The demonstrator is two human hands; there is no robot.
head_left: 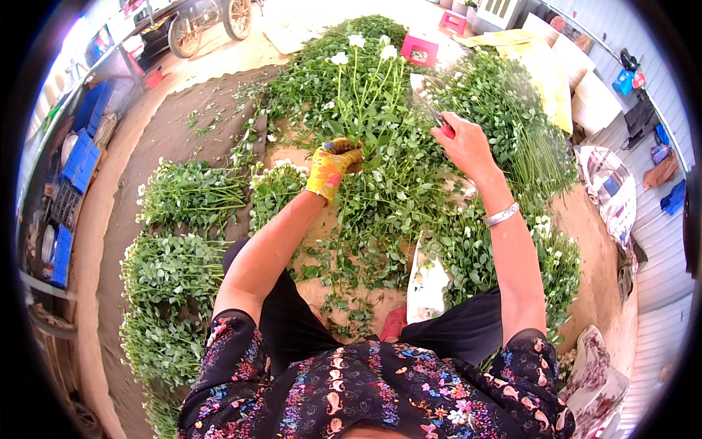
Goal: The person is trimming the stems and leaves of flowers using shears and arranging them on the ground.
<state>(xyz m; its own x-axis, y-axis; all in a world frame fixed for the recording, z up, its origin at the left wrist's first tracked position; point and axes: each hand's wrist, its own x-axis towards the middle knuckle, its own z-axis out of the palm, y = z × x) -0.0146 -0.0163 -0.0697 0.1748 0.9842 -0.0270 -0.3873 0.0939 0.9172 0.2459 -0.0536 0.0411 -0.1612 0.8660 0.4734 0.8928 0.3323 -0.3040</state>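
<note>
My left hand point(335, 169), in a yellow flowered glove, is closed round several long green stems. Their white flowers point(356, 42) stand upright above it. My right hand point(468, 148) is bare, with a silver bangle at the wrist. It grips a red-handled tool point(447, 131) whose thin metal end points up and left; whether it is a knife or shears I cannot make out. Below and between both hands spreads a heap of leafy cut stems point(395, 186). At the right lies a thick pile of green stems point(523, 139).
Bundles of white-budded stems point(175, 271) lie in a row on a dark cloth point(164, 132) at the left. A pink stool point(419, 50) stands beyond the heap. Blue crates point(82, 157) line the far left. Yellow sheeting point(545, 77) lies at the back right.
</note>
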